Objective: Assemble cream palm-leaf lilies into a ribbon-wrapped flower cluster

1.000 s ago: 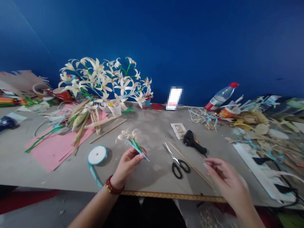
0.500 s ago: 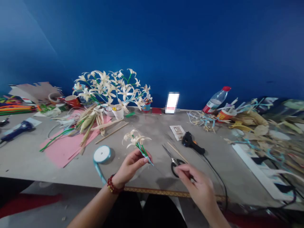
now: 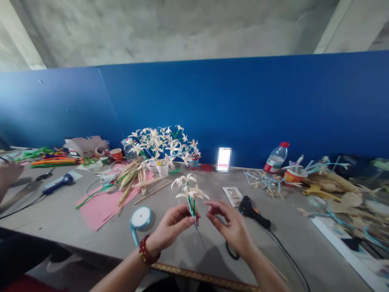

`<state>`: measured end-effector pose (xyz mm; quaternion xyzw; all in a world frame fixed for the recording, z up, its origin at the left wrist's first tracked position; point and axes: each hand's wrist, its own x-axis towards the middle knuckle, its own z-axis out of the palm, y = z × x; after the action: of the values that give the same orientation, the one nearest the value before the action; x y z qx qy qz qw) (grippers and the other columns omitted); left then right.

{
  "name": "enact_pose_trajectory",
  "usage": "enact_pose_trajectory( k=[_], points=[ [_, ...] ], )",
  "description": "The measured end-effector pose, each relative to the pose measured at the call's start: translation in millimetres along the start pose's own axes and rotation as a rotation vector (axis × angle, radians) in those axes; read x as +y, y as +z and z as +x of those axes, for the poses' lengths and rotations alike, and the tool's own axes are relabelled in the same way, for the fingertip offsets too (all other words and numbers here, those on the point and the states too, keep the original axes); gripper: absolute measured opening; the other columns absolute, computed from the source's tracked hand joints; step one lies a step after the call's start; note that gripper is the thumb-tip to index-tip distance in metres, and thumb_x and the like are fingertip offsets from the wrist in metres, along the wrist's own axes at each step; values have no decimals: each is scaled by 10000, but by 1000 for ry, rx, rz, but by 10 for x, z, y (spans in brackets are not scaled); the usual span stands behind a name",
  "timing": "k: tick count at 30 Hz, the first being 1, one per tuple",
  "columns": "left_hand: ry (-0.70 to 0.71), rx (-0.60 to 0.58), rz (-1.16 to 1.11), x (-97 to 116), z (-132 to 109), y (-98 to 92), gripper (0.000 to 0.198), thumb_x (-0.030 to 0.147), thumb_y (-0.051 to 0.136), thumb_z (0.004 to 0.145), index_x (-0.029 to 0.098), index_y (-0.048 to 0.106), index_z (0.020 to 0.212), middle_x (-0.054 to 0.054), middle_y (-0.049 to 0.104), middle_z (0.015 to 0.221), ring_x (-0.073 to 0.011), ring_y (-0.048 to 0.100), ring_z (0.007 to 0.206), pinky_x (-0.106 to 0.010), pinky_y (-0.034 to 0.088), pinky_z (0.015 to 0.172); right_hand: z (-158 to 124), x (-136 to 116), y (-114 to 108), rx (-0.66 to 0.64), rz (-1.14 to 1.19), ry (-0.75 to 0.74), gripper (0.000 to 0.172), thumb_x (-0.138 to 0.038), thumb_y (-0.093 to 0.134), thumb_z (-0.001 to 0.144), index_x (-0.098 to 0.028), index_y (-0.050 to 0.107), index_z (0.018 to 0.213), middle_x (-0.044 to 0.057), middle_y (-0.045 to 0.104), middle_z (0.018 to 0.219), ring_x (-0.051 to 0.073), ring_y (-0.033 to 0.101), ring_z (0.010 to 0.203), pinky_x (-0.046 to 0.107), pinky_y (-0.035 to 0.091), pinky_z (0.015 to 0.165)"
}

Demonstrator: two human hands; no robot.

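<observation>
My left hand, with a red bead bracelet at the wrist, pinches the stems of a small sprig of artificial white flowers. Its stems are green with light-blue wrapping, and a thin wire end points down below the fingers. Just right of the sprig, my right hand hovers with thumb and fingers apart, holding nothing. Under that hand lie scissors, mostly hidden except for a black handle loop. A roll of light-blue ribbon lies left of my left hand on the grey table.
Cups of finished white flowers stand at the back. A black glue gun with its cord lies on the right, near a white power strip. Dried husks rest on pink paper. Another person's hand shows far left.
My right hand has moved from beside the scissors up and left, close to the sprig, and its fingers have opened. The sprig is more upright. The view has tilted upward.
</observation>
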<state>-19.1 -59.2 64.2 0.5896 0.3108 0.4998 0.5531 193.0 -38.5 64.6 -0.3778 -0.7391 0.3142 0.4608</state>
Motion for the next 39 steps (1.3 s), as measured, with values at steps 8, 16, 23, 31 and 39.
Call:
enact_pose_trajectory(
  k=[8, 16, 23, 31, 39],
  points=[
    [22, 35, -18, 59, 195, -64, 188, 343, 727, 827, 181, 749, 920, -54, 702, 855, -184, 602, 809, -289, 474, 777, 304, 112, 121, 141, 299, 32, 286, -406, 560, 929, -189, 624, 1105, -20, 537, 697, 136, 536, 619, 255, 478, 626],
    [-50, 92, -177, -302, 549, -190, 186, 324, 746, 806, 168, 749, 906, -48, 690, 852, -162, 574, 785, -273, 439, 786, 543, 429, 174, 147, 151, 121, 263, -441, 691, 804, -183, 731, 833, 47, 672, 718, 221, 634, 734, 352, 520, 730],
    [-140, 84, -306, -551, 662, -203, 193, 315, 778, 771, 158, 750, 880, -26, 668, 777, -136, 553, 733, -246, 416, 745, 546, 575, 291, 129, 335, 113, 185, -359, 681, 842, -219, 746, 945, 76, 698, 984, 250, 644, 956, 381, 497, 897],
    [-206, 91, -326, -638, 603, -195, 188, 320, 800, 744, 150, 747, 802, -16, 652, 702, -138, 545, 696, -256, 423, 729, 523, 551, 439, 88, 539, 272, 193, -371, 718, 798, -191, 656, 823, 2, 637, 752, 164, 611, 660, 288, 534, 632],
    [-221, 154, -255, -586, 591, -155, 171, 312, 820, 705, 165, 754, 761, -34, 683, 819, -163, 560, 789, -258, 415, 755, 509, 585, 449, 123, 568, 344, 193, -358, 744, 773, -193, 666, 838, 1, 660, 788, 157, 605, 744, 265, 493, 723]
  ],
)
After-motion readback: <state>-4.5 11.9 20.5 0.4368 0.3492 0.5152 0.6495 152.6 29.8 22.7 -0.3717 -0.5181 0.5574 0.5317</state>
